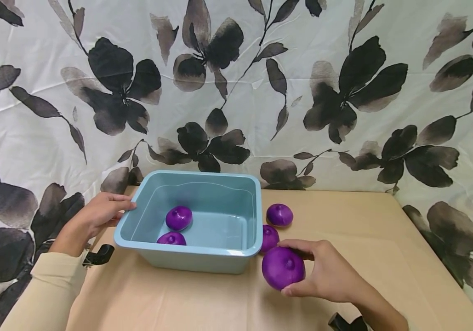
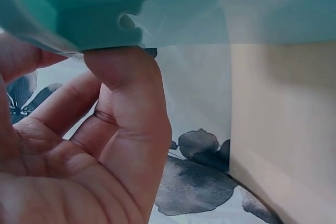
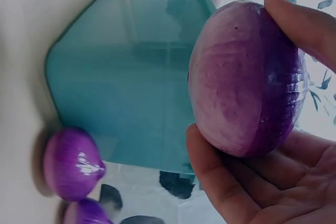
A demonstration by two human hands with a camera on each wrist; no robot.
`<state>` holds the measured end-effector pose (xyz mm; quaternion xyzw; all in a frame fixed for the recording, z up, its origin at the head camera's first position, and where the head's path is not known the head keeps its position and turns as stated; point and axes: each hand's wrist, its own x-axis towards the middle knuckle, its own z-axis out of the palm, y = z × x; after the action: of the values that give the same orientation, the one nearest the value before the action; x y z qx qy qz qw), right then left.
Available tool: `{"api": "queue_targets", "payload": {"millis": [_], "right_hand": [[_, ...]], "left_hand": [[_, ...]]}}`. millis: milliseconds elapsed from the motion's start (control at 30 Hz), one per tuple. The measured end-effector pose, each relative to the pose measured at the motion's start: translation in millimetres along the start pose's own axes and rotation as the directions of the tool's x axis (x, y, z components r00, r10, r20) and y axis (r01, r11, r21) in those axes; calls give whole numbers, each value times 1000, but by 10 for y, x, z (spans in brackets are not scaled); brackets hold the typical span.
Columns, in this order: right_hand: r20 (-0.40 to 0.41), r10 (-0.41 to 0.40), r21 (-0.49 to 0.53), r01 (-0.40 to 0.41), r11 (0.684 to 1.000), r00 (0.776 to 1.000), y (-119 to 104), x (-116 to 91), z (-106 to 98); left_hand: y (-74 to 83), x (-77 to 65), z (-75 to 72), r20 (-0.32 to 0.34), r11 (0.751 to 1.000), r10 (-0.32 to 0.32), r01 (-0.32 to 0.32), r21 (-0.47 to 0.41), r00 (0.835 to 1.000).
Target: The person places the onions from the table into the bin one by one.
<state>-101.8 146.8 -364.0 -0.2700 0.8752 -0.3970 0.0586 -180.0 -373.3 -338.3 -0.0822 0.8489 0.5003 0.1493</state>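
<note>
My right hand (image 1: 327, 271) holds a purple onion (image 1: 283, 268) between thumb and fingers, close to the near right corner of a light blue plastic tub (image 1: 188, 251). The right wrist view shows this onion (image 3: 247, 80) raised above the table. At the tub's left end, my left hand (image 1: 101, 212) grips the rim, its fingers curled under the edge in the left wrist view. Inside the tub lie two purple onions, one onion (image 1: 179, 218) near the middle left and another onion (image 1: 172, 238) partly hidden by the front wall.
Right of the tub, one purple onion (image 1: 279, 215) sits on the tan table (image 1: 344, 220), with a second onion (image 1: 270, 238) against the tub's side, partly covered. A white cloth (image 1: 277, 151) with dark flowers hangs behind the table and along its right edge.
</note>
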Motion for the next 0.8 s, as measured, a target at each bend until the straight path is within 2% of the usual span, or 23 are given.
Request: {"api": "queue_targets", "payload": {"millis": [167, 367, 600, 800], "right_hand": [[-2, -41, -8, 41, 999, 999, -23, 101, -115], [13, -88, -12, 89, 996, 996, -59, 264, -173], [-5, -152, -22, 151, 988, 988, -99, 436, -204], [26, -205, 2, 205, 979, 978, -131, 637, -244]], "left_hand": [[16, 31, 35, -19, 1000, 13, -13, 14, 1000], [18, 41, 42, -21, 1000, -15, 15, 12, 1000], [21, 51, 38, 7, 998, -7, 8, -58, 1000], [-5, 68, 22, 13, 995, -1, 3, -99, 1000]]}}
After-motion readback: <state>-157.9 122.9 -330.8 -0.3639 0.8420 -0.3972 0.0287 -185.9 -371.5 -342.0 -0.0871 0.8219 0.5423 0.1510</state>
